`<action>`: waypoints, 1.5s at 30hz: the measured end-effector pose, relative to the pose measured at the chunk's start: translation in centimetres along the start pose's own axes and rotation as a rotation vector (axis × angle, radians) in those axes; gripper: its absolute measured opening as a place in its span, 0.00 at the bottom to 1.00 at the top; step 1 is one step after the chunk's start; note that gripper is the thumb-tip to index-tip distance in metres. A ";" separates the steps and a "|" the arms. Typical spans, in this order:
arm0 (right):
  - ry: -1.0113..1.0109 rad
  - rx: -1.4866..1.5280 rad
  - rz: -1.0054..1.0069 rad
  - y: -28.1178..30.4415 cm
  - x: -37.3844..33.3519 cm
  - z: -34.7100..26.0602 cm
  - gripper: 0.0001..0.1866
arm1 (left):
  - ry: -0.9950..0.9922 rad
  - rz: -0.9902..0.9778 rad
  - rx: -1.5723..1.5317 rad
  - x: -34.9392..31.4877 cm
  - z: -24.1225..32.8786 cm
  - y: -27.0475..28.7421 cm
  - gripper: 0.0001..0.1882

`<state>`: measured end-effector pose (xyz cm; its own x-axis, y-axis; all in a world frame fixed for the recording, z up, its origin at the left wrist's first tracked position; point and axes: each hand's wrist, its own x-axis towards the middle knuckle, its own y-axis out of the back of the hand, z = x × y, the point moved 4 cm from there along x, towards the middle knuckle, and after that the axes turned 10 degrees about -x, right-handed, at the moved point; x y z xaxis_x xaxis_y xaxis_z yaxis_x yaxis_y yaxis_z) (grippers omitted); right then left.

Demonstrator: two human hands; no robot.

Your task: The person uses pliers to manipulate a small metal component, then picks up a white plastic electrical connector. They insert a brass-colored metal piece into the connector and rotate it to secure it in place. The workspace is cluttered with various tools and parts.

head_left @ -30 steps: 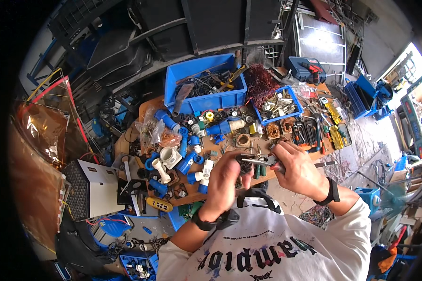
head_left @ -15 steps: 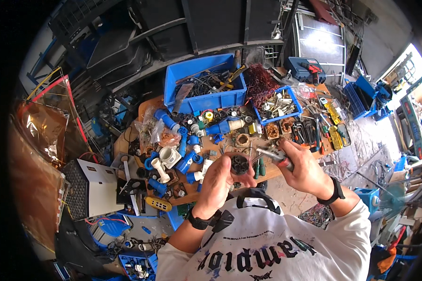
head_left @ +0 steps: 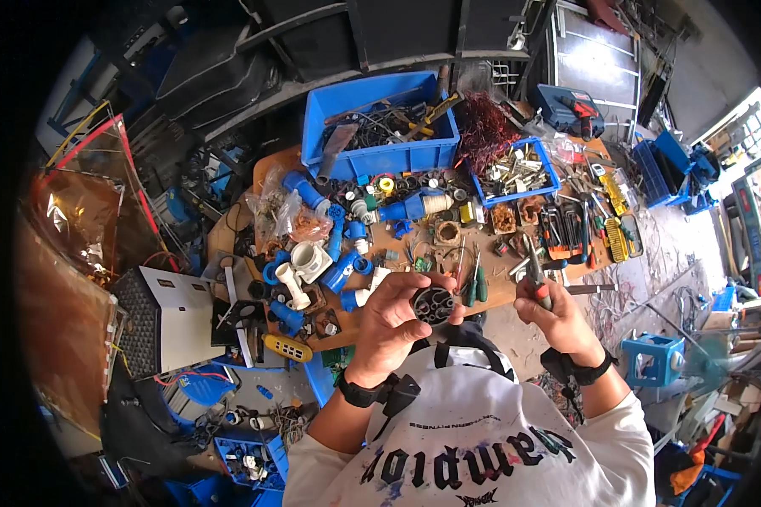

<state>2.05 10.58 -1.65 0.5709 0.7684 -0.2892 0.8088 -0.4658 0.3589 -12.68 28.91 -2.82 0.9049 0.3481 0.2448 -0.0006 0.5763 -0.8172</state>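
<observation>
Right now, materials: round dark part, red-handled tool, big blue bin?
Round dark part: probably plastic, matte, holed face. Red-handled tool: likely metal head, greyish sheen; red grip possibly plastic or rubber. Big blue bin: likely plastic, smooth, evenly coloured.

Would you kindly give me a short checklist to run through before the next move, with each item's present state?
1. Round black part held in the left hand: ok.
2. Its holed face visible to the camera: ok.
3. Red-handled pliers gripped in the right hand: ok.
4. Pliers apart from the black part: ok.
5. Green-handled screwdrivers lying on the wooden table: ok.
6. Holes free of debris: cannot tell, too small.
</observation>
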 end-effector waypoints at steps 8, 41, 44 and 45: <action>-0.127 0.108 0.119 1.1 -2.6 4.0 0.08 | 0.228 0.727 0.430 -0.8 -5.8 16.9 0.17; 0.265 -0.510 0.280 17.5 -4.9 8.2 0.15 | 0.345 0.005 1.088 12.1 -19.7 -11.5 0.07; 0.230 -0.396 0.161 19.5 -5.1 8.5 0.18 | 0.319 -0.057 1.150 12.8 -20.4 -12.6 0.06; 0.205 -0.334 0.102 20.0 -5.2 8.5 0.19 | 0.340 -0.057 1.122 13.2 -20.5 -13.3 0.06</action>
<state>16.45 -6.52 -0.54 0.5783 0.8131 -0.0664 0.6402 -0.4018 0.6548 8.01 10.65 0.57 0.9828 0.1830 -0.0245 -0.1773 0.9726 0.1501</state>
